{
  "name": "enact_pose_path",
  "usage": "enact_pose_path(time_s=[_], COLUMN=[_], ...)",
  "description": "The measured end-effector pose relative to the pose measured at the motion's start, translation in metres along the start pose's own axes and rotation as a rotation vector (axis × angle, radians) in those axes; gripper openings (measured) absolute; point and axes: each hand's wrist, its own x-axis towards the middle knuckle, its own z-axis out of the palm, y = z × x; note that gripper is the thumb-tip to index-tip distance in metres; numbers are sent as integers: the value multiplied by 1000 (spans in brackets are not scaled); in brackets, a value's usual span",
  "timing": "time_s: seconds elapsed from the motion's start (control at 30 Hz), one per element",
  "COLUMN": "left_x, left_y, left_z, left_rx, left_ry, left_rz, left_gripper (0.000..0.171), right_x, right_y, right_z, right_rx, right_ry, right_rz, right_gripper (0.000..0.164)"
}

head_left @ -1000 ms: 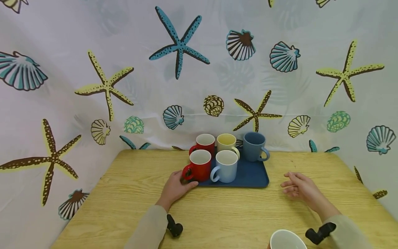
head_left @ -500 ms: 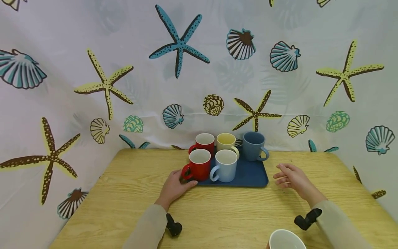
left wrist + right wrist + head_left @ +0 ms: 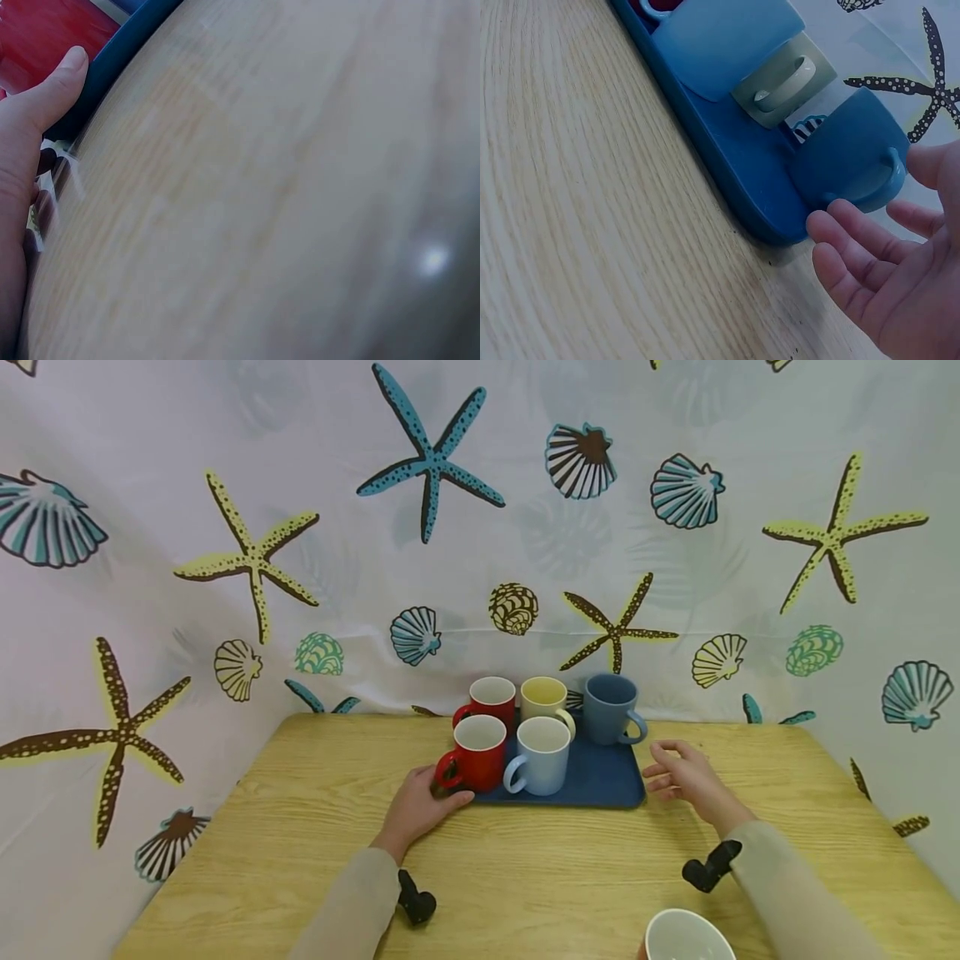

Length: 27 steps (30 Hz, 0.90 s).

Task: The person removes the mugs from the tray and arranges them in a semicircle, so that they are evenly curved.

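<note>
A dark blue tray (image 3: 600,777) lies at the back of the wooden table. My left hand (image 3: 420,806) grips its front left corner, with the thumb over the rim and the other fingers lower down, partly hidden. On the tray stand a front red mug (image 3: 483,764), a light blue mug (image 3: 547,764), a second red mug (image 3: 507,713), a pale yellow mug (image 3: 544,693) and a greyish-blue mug (image 3: 606,718). My right hand (image 3: 686,777) is beside the tray's right edge, holding nothing, fingers loosely bent. In the right wrist view its fingertips (image 3: 819,223) overlap the tray's corner.
A cup (image 3: 686,939) with a white inside and an orange outside stands at the table's near edge, cut off by the frame. A white cloth (image 3: 480,568) printed with starfish and shells hangs behind the table (image 3: 540,868) and at both sides.
My right hand has moved left and slightly away from me, up to the tray's right edge. The left hand stays at the tray's corner, and the mugs keep their places.
</note>
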Motion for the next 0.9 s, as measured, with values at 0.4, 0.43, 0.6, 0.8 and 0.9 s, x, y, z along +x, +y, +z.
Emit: enact_pose_path(time_s=[0.4,0.43,0.6,0.8,0.9], left_x=[6,6,3,3,4], left_y=[-3,-3,0,-1,-1], left_z=[-1,0,-1,0,0], left_rx=[-10,-12,-28,-32,-26], left_ry=[5,6,3,2,-1], left_rz=[11,11,6,9,5], left_gripper=[70,69,69,67,67], right_x=[17,18,26,36,39], right_y=[-4,-4,-8,-11,-12], right_z=[12,12,14,15,16], right_rx=[-9,-2,20,-31,-41], right_ry=[7,11,40,59,42], right_rz=[14,11,1,-16,-26], right_gripper=[62,62,62,55,50])
